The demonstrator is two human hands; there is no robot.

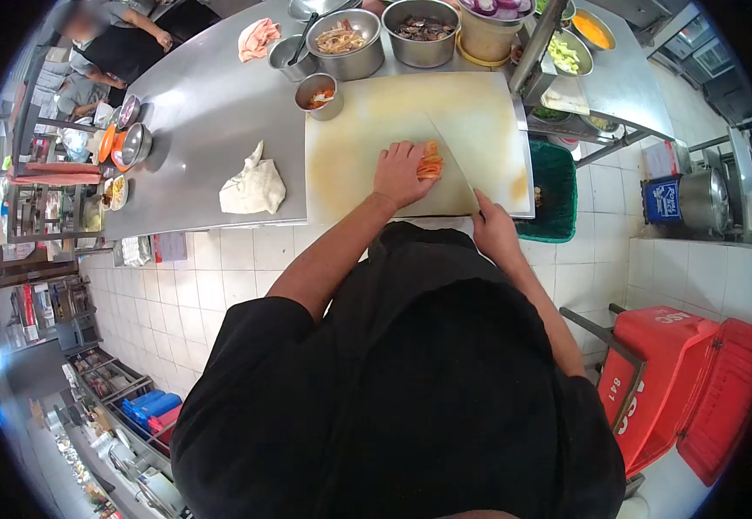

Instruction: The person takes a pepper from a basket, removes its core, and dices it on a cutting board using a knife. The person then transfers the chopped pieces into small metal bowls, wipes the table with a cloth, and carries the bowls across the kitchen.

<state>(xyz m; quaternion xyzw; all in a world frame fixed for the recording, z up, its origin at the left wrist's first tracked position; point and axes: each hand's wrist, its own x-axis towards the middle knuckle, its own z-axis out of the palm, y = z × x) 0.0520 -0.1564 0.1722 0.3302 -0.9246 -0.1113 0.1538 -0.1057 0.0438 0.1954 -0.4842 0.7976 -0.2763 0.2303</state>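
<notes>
On the white cutting board [350, 138], my left hand [400, 173] presses with bent fingers on a small clump of orange, layered food that looks like kimchi [429, 162]. My right hand [494, 227] is wrapped round the handle of a kitchen knife [454, 152]. Its long blade points away from me, just right of the orange food; whether the edge touches it I cannot tell. Near the board's far left corner stands a small metal pot [319, 97] with orange bits inside.
A crumpled white cloth [253, 183] lies left of the board. Metal pots of food, one with dark pieces [423, 33], line the back. A green bin [552, 192] is at the board's right, under a metal shelf post [533, 52]. A co-worker [125, 35] stands far left.
</notes>
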